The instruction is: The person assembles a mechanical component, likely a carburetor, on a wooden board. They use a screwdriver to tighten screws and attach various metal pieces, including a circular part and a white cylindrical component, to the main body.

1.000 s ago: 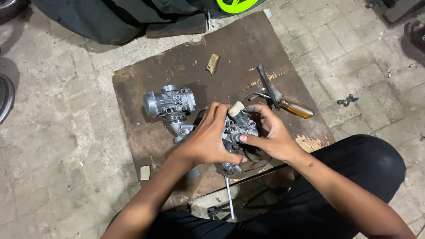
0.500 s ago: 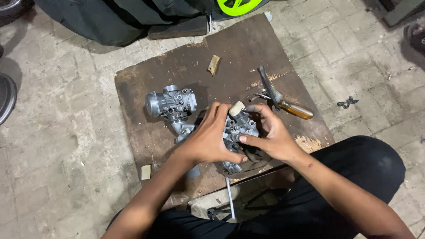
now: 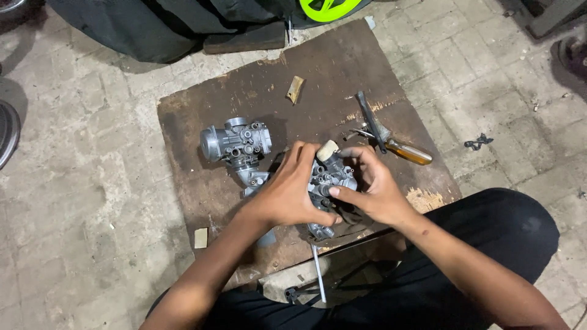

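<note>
Head view, the only one here: a grey metal carburetor point(image 3: 330, 177) is gripped between both hands, held just above a worn brown board point(image 3: 202, 122) laid on the paved floor point(image 3: 79, 201). The left hand point(image 3: 287, 195) is wrapped around its near side, fingers curled tight, so most of the body is covered up. The right hand point(image 3: 373, 192) is closed on the other side, thumb pressed against the casting. Only the top with a pale cap point(image 3: 328, 150) and a bit of the bottom can be made out. A thin metal rod point(image 3: 318, 275) is seen below the hands; where it ends up top is hidden.

Just beyond the left hand, a second carburetor point(image 3: 235, 143) is lying on the board. Past the right hand, an amber-handled screwdriver point(image 3: 403, 150) is crossed by a dark tool point(image 3: 370, 119) that's hard to identify. Farther out a small tan scrap point(image 3: 295, 89) is seen.
</note>
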